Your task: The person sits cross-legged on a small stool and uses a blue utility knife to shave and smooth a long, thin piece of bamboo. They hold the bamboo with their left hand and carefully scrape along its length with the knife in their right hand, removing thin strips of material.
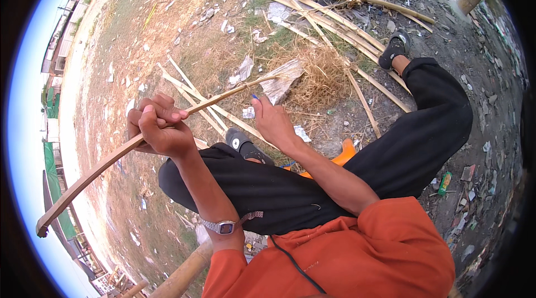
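A long, slightly curved bamboo strip (92, 174) slants across the view, its near end low at the left and its thin far end over the ground ahead. My left hand (162, 127) is closed around its middle, with a watch on that wrist. Beside the strip's far part, my right hand (274, 125) has its fingers curled. A small blue bit shows at its fingertips; the rest of what it grips is hidden. Under the strip's tip lies a pale, weathered block (283, 81), and curly shavings (324, 77) are heaped against it.
Several split bamboo lengths (357, 38) lie beyond my outstretched foot, and more strips (190, 94) lie by my other shoe. An orange object (345, 153) sits between my legs. A thick bamboo pole (187, 273) is at lower left. Litter covers the ground.
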A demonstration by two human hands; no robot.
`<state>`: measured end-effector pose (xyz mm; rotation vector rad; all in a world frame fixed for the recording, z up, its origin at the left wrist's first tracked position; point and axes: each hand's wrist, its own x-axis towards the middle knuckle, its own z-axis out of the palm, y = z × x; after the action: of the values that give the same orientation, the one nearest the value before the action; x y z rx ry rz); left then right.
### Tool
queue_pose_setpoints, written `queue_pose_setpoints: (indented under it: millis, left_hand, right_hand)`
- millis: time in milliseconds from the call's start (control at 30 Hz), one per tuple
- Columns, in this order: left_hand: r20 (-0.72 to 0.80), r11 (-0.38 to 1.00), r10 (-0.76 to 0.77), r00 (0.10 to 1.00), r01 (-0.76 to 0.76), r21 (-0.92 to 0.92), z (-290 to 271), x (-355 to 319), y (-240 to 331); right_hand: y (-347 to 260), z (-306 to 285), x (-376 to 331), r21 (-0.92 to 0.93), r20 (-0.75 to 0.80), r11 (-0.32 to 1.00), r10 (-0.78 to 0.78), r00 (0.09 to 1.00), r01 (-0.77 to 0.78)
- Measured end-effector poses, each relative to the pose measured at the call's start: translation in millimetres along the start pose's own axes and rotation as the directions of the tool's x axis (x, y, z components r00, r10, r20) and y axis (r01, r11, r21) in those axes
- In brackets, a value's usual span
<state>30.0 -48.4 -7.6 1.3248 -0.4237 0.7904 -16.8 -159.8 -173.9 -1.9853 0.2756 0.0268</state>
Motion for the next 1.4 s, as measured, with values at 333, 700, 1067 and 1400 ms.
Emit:
queue_pose_setpoints:
  millis: [333,700,1067,1400]
  left_hand:
    - [-0.012,1.0,0.01,1.0,-0.01,-0.009,0,0,-2]
    - [-0.068,0.999,0.026,0.997,-0.024,0.03,11,-1,0]
    - [-0.381,0.934,0.116,0.917,0.031,0.357,32,-4,10]
    - [-0.349,0.956,0.084,0.933,0.023,0.291,23,-3,6]
  right_hand:
    - [30,5,10,-0.024,0.024,0.998,0.055,0.998,-0.054]
    - [65,21,13,-0.143,0.073,0.986,0.099,0.992,-0.088]
    - [68,23,13,-0.344,0.432,0.93,0.278,0.858,-0.128]
    - [-37,-27,4,0.282,-0.035,0.945,-0.16,0.987,0.163]
